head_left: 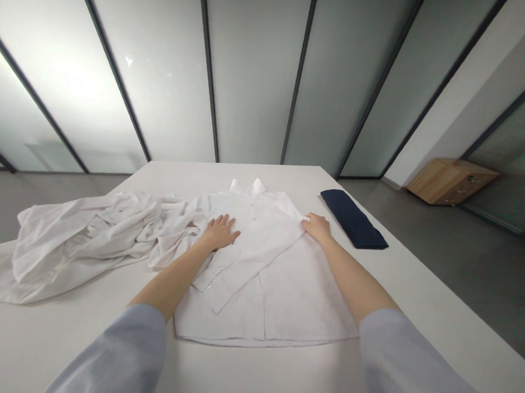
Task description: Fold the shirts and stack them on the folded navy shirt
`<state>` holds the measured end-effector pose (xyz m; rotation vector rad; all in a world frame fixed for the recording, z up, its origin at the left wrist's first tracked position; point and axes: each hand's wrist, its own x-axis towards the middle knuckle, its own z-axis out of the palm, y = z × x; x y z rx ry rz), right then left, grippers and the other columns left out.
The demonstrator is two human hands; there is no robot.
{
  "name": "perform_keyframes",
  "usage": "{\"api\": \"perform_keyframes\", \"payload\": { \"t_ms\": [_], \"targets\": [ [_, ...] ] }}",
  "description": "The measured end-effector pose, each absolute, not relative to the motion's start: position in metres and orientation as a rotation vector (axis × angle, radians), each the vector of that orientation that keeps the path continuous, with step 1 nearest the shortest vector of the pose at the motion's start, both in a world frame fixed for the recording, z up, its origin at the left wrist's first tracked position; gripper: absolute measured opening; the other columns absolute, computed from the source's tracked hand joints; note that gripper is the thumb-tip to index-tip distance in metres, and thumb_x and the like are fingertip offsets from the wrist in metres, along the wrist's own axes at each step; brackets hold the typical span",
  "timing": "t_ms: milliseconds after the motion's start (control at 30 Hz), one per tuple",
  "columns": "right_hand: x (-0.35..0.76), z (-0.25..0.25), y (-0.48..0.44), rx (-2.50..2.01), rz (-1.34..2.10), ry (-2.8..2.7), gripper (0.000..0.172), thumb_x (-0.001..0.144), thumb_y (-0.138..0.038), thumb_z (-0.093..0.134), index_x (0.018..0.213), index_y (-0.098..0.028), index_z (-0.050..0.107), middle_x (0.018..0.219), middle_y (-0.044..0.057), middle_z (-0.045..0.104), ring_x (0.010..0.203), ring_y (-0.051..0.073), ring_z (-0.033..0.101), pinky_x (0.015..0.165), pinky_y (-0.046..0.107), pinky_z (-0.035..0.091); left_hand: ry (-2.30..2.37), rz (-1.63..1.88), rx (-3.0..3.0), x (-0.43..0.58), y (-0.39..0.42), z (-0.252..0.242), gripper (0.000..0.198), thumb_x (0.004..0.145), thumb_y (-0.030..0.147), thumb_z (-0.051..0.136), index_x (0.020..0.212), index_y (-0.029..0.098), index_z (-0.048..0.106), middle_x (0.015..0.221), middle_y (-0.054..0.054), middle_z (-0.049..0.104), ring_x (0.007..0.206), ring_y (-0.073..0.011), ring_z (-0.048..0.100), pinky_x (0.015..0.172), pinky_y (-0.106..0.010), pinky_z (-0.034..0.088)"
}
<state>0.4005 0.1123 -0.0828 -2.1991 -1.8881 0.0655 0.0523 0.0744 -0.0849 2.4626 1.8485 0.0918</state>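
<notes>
one wall of frosted glass [258, 69], split by seven dark upright strips, closes the far side of the room, with a pale pillar [462, 79] at its right end. the grey floor [436, 234] shows on both sides. one white table [422, 297] with a plain, smooth top fills the middle. on its left lies one rumpled heap of white cloth [90, 240]; how many pieces it holds i cannot tell. touching it, at the centre of the table, one white shirt [309, 297] is spread flat, collar away from the person, hem toward them, one sleeve laid slantwise across the front. one light wooden cabinet [445, 182] stands on the floor at right. one dark blue folded cloth [354, 220] lies near the table's right edge, apart from the shirt. two bare hands are on the shirt: the left hand [219, 232] rests flat, its grip wide with fingers spread, while the right hand [317, 227] has a narrow grip, pinching the shirt's right edge. smallest, one button [209, 285] shows at the cuff.
</notes>
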Motion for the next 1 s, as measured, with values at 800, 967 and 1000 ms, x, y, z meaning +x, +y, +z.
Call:
{"api": "perform_keyframes", "payload": {
  "t_ms": [800, 967, 1000],
  "targets": [
    [0.346, -0.083, 0.119, -1.987, -0.204, -2.180, 0.047, 0.092, -0.037, 0.040, 0.132, -0.015, 0.050, 0.142, 0.016, 0.043, 0.130, 0.030, 0.037, 0.106, 0.044, 0.027, 1.807, 0.091, 2.469, 0.048, 0.083, -0.087, 0.066, 0.093, 0.056, 0.030, 0.148, 0.019, 0.031, 0.156, -0.014, 0.022, 0.143, -0.0296, 0.020, 0.113, -0.048, 0.017],
    [0.338, -0.086, 0.098, -1.833, -0.180, -2.378, 0.045, 0.094, -0.040, 0.037, 0.132, -0.020, 0.053, 0.144, 0.012, 0.044, 0.132, 0.028, 0.038, 0.108, 0.042, 0.026, 1.806, 0.076, 2.471, 0.049, 0.082, -0.085, 0.066, 0.093, 0.055, 0.030, 0.148, 0.018, 0.030, 0.156, -0.016, 0.021, 0.143, -0.0297, 0.020, 0.113, -0.048, 0.018],
    [0.336, -0.088, 0.094, -1.837, -0.121, -2.420, 0.049, 0.095, -0.044, 0.035, 0.136, -0.020, 0.050, 0.147, 0.012, 0.041, 0.134, 0.029, 0.035, 0.109, 0.042, 0.025, 1.808, 0.076, 2.468, 0.049, 0.082, -0.085, 0.066, 0.093, 0.055, 0.030, 0.148, 0.018, 0.030, 0.156, -0.016, 0.021, 0.143, -0.0296, 0.021, 0.113, -0.048, 0.018]
  ]
}}
